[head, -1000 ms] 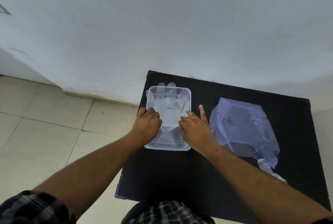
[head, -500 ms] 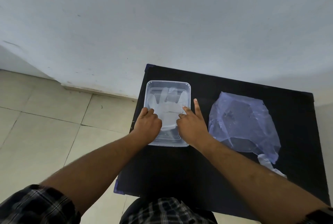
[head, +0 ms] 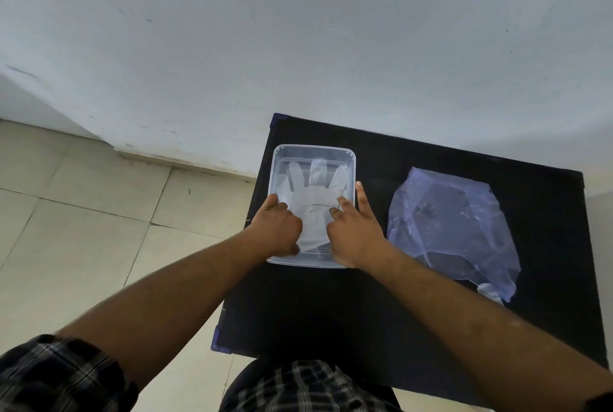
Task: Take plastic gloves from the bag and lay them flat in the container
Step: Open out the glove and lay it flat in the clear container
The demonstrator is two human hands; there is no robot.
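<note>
A clear plastic container (head: 314, 150) sits on the left part of a black table (head: 381, 312). A translucent plastic glove (head: 313, 192) lies spread inside it, fingers pointing away from me. My left hand (head: 277, 229) rests on the glove's left side with fingers curled. My right hand (head: 355, 229) presses the glove's right side, its fingers spread and one finger lying along the container's right rim. A crumpled clear bluish bag (head: 451, 229) lies to the right of the container, apart from both hands.
A white wall rises just behind the table. Tiled floor (head: 83, 229) lies to the left, beyond the table's left edge. A bit of white plastic (head: 491, 292) pokes out at the bag's near right corner.
The glove's fingers, which overhung the container's far rim a second ago, now lie inside it. Both hands have stayed on the glove, shifting slightly.
</note>
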